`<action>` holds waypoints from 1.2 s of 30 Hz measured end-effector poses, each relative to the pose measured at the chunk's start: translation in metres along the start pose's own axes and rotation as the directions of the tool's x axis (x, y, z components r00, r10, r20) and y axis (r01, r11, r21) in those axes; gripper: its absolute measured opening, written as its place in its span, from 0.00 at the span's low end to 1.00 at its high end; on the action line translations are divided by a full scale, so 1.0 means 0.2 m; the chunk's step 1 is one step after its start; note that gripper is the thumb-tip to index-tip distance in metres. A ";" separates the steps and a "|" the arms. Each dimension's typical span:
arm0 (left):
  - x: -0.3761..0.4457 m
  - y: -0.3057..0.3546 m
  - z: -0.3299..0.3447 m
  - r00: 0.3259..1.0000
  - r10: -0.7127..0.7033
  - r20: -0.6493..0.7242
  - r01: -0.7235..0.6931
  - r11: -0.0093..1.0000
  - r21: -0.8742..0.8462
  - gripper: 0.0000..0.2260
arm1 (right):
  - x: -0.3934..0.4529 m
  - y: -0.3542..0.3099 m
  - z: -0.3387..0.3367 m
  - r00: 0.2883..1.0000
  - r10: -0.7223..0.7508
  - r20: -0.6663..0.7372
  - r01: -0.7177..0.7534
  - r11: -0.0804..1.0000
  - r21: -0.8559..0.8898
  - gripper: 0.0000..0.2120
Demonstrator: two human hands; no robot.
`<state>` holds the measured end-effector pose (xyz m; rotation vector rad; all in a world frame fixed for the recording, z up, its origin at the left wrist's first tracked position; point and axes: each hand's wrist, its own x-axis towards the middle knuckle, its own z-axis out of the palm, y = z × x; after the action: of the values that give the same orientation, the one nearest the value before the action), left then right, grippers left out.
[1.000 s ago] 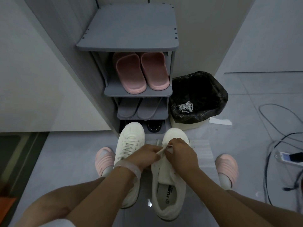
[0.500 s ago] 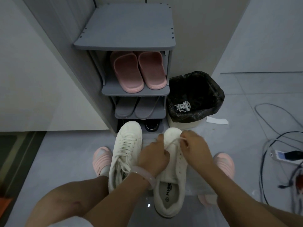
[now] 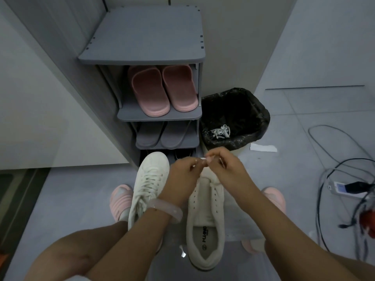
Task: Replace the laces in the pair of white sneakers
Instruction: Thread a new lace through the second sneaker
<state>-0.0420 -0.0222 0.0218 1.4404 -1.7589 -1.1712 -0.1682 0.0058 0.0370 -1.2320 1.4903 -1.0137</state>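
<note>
Two white sneakers stand side by side on the grey floor. The left sneaker (image 3: 149, 185) is laced. The right sneaker (image 3: 206, 220) shows bare eyelets along most of its opening. Above the right sneaker's toe my left hand (image 3: 185, 175) and my right hand (image 3: 224, 169) are raised and meet, both pinching a thin white lace (image 3: 203, 159) between their fingertips. Most of the lace is hidden behind my fingers. A pale bracelet sits on my left wrist.
A grey shoe rack (image 3: 160, 116) stands straight ahead with pink slippers (image 3: 162, 90) and grey slippers on its shelves. A black-lined bin (image 3: 235, 118) to its right holds a bundle of white laces (image 3: 221, 131). Cables and a phone (image 3: 345, 187) lie at the right.
Both hands have lifted off the right sneaker and come together above its toe, drawing the lace upward. The view has tilted slightly.
</note>
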 end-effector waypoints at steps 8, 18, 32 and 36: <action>-0.04 0.06 0.04 0.906 -0.120 0.405 0.249 0.927 -0.281 0.16 | -0.02 -0.05 0.01 1.000 -0.024 0.005 0.022 0.988 0.150 0.19; 0.00 0.05 0.01 0.957 -0.156 0.246 0.239 0.903 -0.358 0.16 | -0.02 0.02 -0.05 0.993 0.118 -0.008 -0.115 0.981 0.156 0.11; 0.00 0.05 0.00 0.990 -0.073 0.121 0.085 0.992 -0.094 0.16 | -0.01 0.09 -0.01 0.993 -0.106 -0.056 0.096 0.983 -0.155 0.07; -0.01 0.05 0.01 0.973 -0.072 0.217 0.106 0.983 -0.150 0.16 | -0.03 0.12 0.02 0.977 -0.212 -0.030 0.199 0.950 -0.242 0.11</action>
<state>-0.0485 -0.0198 0.0293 1.3525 -1.7067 -1.5262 -0.1687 0.0154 0.0138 -1.5675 1.5857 -1.0334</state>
